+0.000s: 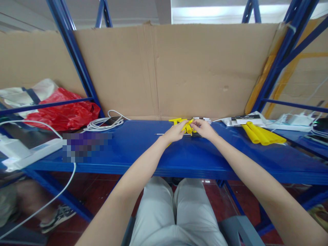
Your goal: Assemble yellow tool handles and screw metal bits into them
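My left hand (175, 132) and my right hand (203, 128) meet over the middle of a blue metal shelf (143, 150). Both hands are closed in a pinch on a small bundle of yellow tubes (188, 127) held between them just above the shelf. A yellow T-shaped piece (175, 120) lies right behind the hands. A thin metal rod (161, 134) rests on the shelf beside my left hand. More yellow tubes (260, 134) lie in a pile to the right.
A cardboard sheet (174, 71) backs the shelf. A coiled white cable (104, 123) and a red plastic bag (61, 111) sit at left, white packets (243, 120) and a white power strip (292, 122) at right. Another person's leg and shoe (55, 217) show lower left.
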`<state>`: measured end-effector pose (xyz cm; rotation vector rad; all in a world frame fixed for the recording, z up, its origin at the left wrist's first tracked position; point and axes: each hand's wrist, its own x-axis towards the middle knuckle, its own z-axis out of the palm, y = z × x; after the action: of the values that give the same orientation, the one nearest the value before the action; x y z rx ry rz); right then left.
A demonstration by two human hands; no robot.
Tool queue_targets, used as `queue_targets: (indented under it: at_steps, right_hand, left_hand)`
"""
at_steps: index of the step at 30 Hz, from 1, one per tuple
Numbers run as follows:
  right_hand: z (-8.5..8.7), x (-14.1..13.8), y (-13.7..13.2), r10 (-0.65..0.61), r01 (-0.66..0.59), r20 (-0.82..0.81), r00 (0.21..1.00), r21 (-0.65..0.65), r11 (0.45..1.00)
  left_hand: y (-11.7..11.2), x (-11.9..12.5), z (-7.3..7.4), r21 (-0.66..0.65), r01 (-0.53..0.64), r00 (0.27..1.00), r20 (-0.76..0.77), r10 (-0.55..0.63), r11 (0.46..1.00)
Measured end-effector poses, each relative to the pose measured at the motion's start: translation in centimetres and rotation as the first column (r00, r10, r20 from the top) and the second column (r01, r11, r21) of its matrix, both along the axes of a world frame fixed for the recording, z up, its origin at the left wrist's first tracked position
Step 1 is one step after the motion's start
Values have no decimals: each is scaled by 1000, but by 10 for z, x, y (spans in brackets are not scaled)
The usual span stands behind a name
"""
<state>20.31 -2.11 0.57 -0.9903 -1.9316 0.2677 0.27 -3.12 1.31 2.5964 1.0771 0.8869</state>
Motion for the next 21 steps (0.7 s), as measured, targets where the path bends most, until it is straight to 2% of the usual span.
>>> queue_targets:
  at_steps: [8,15,18,21]
  right_hand:
    - [2,2,1,8,-8,1,1000,-1,1000]
    - [3,6,2,-76,76,61,995,9,997]
    - [5,18,4,-174,174,81,981,2,985]
    - [6,41,8,-357,360,153,922,5,933]
  left_hand:
    - [2,0,-1,2,9,1000,-8,-9,1000]
    - [5,-1,-1,-14,-21,998,62,22,1000]
    - [10,-2,-3,5,-23,997,70,23,1000]
    - [16,-5,-6,39,-16,998,55,14,999]
